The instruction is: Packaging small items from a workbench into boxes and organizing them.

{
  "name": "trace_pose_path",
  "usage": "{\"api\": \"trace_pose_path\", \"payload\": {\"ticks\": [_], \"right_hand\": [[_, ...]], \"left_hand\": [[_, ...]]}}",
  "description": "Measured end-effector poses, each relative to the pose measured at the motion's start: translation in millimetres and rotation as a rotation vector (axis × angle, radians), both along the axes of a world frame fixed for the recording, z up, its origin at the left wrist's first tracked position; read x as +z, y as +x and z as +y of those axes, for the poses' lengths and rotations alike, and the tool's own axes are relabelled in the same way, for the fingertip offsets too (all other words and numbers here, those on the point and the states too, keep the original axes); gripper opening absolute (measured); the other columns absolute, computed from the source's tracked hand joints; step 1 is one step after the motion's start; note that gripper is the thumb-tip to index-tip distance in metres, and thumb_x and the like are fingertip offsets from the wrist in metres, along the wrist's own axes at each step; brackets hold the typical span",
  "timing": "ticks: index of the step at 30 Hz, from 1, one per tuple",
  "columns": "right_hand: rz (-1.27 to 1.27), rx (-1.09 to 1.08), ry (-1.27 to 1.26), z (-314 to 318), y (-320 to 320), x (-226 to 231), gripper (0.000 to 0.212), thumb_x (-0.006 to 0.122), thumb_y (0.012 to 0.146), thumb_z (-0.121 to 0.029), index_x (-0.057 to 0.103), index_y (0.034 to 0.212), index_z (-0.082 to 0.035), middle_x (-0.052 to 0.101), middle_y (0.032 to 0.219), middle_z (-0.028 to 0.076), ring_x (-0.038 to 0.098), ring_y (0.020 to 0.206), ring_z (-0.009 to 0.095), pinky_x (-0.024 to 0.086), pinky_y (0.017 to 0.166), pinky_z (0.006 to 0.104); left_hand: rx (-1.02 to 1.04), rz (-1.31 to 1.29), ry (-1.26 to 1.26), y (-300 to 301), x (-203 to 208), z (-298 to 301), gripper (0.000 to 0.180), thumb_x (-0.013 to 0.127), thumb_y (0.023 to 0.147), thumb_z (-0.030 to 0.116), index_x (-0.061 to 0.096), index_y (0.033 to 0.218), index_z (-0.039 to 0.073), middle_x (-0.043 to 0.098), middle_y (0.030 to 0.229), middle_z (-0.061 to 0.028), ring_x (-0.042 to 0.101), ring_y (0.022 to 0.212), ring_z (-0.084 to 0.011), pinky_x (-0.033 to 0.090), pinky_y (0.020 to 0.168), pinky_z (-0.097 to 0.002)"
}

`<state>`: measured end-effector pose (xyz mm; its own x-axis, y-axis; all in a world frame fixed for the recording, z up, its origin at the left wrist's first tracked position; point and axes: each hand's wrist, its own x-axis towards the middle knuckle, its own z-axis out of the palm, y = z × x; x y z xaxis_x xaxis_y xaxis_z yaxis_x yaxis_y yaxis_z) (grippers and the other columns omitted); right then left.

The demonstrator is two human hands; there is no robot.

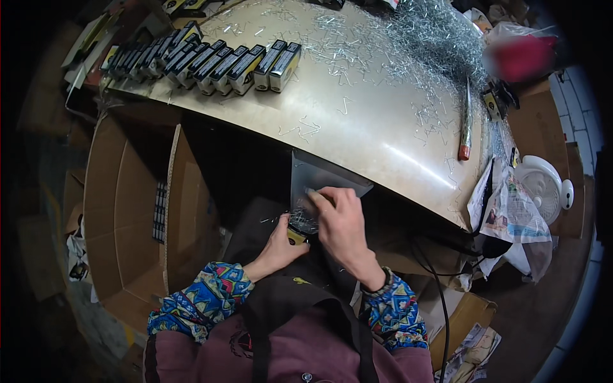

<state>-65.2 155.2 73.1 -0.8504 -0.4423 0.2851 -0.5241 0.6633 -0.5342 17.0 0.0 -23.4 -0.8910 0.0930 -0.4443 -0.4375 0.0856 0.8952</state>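
Note:
In my left hand [278, 251] is a small black and yellow carton [296, 236], held below the table's front edge with my fingers wrapped round it. Thin silver wire pins [302, 219] heap over its top, and a few stick out to the left. Just above, a grey metal chute [322, 173] slopes down from the table edge towards the carton. My right hand [343, 230] is over the chute's lower end with its fingers curled in and thumb and forefinger close together. Whatever those fingertips hold, if anything, is hidden.
A metal-topped table [249, 118] carries a big pile of wire pins [440, 45], loose pins and a row of small cartons [217, 67]. Open cardboard boxes [134, 210] stand at left. A red-ended stick [464, 152], white fan [539, 185], newspaper [518, 214] and black cable [442, 300] are at right.

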Motion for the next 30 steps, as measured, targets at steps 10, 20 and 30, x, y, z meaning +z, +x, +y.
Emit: {"api": "trace_pose_path", "payload": {"ticks": [10,20,30], "right_hand": [[-0.198,0.228,0.14,7,41,-28,0.042,0.063,0.079,-0.002,0.06,0.12,0.004,0.059,0.116,0.017,0.058,0.099,0.034,0.046,0.083,0.0402],[-0.347,0.228,-0.237,17,8,22,0.031,0.066,0.089,0.0,0.065,0.12,-0.001,0.068,0.111,0.016,0.066,0.096,0.031,0.055,0.081,0.0364],[-0.272,0.001,-0.273,12,-9,39,0.026,0.069,0.087,-0.001,0.07,0.113,-0.001,0.071,0.09,0.013,0.069,0.079,0.023,0.055,0.07,0.0303]], "left_hand": [[-0.113,0.281,-0.443,-6,5,-1,0.069,0.081,0.074,0.021,0.043,0.126,-0.005,0.061,0.11,-0.0272,0.061,0.099,-0.0455,0.049,0.084,-0.0515],[-0.179,0.486,-0.452,5,23,-50,0.077,0.08,0.068,0.01,0.043,0.135,0.004,0.058,0.111,-0.0174,0.059,0.104,-0.0379,0.048,0.09,-0.0435],[0.012,0.858,-0.434,-59,62,-15,0.089,0.083,0.067,0.007,0.037,0.143,0.0,0.058,0.113,-0.0174,0.061,0.098,-0.0349,0.05,0.088,-0.0399]]}}
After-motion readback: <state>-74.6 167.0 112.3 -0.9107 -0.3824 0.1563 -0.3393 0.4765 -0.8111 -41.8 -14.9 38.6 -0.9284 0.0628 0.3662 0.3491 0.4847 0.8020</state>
